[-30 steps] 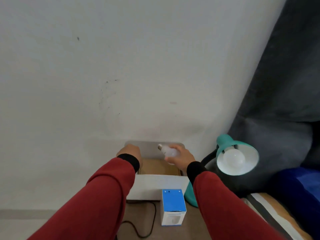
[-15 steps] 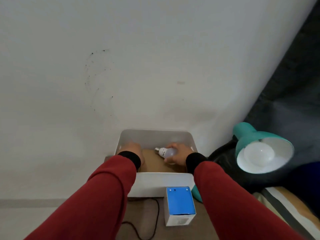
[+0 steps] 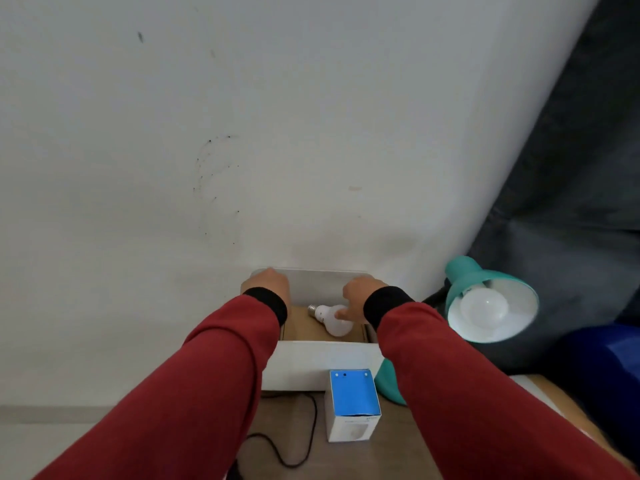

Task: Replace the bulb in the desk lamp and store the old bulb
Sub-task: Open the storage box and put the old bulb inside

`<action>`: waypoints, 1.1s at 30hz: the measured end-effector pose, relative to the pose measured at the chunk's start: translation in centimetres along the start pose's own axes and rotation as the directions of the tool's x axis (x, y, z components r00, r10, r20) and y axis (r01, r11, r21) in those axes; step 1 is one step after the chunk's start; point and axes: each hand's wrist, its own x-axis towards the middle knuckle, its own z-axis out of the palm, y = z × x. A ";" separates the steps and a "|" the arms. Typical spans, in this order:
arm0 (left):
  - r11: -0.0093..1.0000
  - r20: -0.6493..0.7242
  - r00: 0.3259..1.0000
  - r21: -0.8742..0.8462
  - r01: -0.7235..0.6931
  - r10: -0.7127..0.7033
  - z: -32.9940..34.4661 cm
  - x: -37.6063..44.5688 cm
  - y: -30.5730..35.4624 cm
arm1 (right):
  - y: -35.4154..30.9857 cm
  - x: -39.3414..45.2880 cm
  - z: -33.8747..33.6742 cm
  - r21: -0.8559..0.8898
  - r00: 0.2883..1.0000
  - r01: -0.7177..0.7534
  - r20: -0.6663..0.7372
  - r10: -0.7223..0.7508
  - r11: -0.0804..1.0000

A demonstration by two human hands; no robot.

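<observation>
The old white bulb (image 3: pixel 330 322) lies on its side on the brown floor of the white box (image 3: pixel 322 363), its metal base pointing left. My right hand (image 3: pixel 356 299) reaches into the box from the right, fingertips curled on the bulb's globe. My left hand (image 3: pixel 268 284) grips the box's far-left rim. To the right, the teal desk lamp (image 3: pixel 464 271) faces me with a white bulb (image 3: pixel 485 306) seated in its shade.
A blue-and-white bulb carton (image 3: pixel 353 403) stands on the wooden surface in front of the box. A black cord (image 3: pixel 301 445) loops to its left. The white wall sits right behind the box. Dark fabric (image 3: pixel 571 202) and a blue cloth (image 3: pixel 609 362) fill the right side.
My right hand has lowered the old bulb from above the box down onto its floor. My left hand has stayed on the box's left rim.
</observation>
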 end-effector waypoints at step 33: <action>0.900 0.033 0.992 -0.419 0.123 -0.120 13.3 -28.4 -0.4 | -1.8 -30.2 15.4 0.506 0.968 -0.174 -0.067 0.240 0.845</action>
